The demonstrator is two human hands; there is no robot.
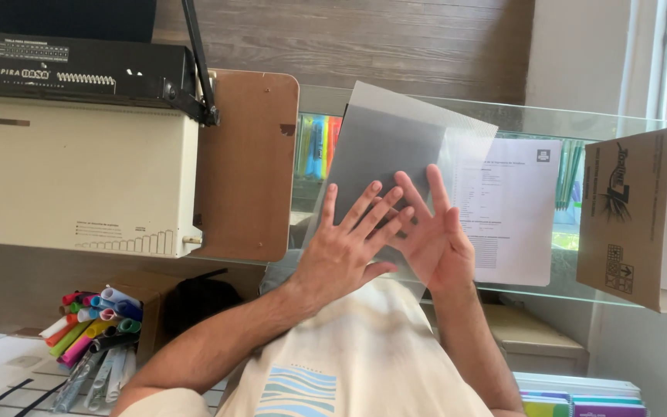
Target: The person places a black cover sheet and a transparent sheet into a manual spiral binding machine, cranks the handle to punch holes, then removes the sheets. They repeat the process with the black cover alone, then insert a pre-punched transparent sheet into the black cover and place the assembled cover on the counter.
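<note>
A: Looking at 2 hands on a grey sheet (pixel 384 147) here. Any grip going on?

B: Nope, none. Left hand (pixel 341 255) flat, fingers spread, pressing down on the sheet's lower part. Right hand (pixel 435 239) just beside it, also splayed wide, fingertips crossing the left's. Nothing pinched or clamped.

A: And the sheet, sitting where?

B: Lying tilted on the glass desk (pixel 580 123), right edge overlapping a printed page (pixel 515 208). Brown board (pixel 245 162) and binding machine (pixel 79 177) off to the left, cardboard box (pixel 627 216) to the right, markers (pixel 94 324) down below the desk.

A: Looks slippery, honestly.

B: Yeah, smooth plastic on glass, held by palm pressure only. Could skate sideways with 1 uneven push. Could also drag that page along and knock the 2 out of line. Already crooked against the desk edge, so easy to end up skewed further. Also maybe smudged or creased under those fingertips, though hard to tell from here.
</note>
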